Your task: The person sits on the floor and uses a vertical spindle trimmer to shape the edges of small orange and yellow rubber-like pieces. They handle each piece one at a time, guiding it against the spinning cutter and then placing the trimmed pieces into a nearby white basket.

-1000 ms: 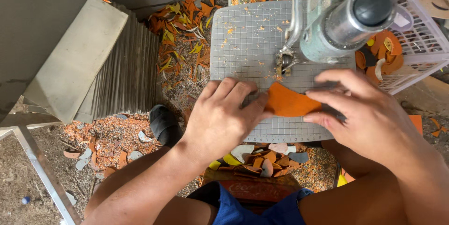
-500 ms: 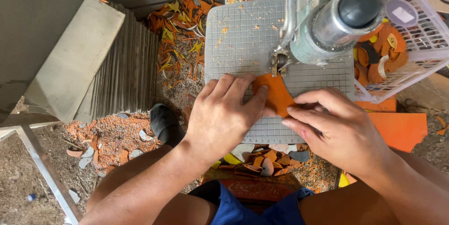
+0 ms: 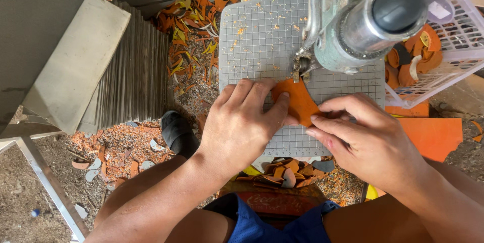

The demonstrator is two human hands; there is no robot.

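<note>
Two hands on the job: left hand [image 3: 242,122] and right hand [image 3: 368,142], both pressing one orange tile piece [image 3: 298,102]. One gridded worktop [image 3: 257,41] under one saw machine with a single grey cylindrical motor [image 3: 373,21]. One white plastic basket [image 3: 454,26], holding several orange cut shapes, too overlapped to count. One large orange tile sheet [image 3: 428,134] lying flat beside the basket. One stack of grey tiles on edge [image 3: 133,79], one grey slab [image 3: 75,61] leaning over it. One dark sandal [image 3: 176,134]. Scattered orange and yellow offcuts [image 3: 194,16]: far too many to count. One small heap of cut pieces [image 3: 282,175] below the worktop.
</note>
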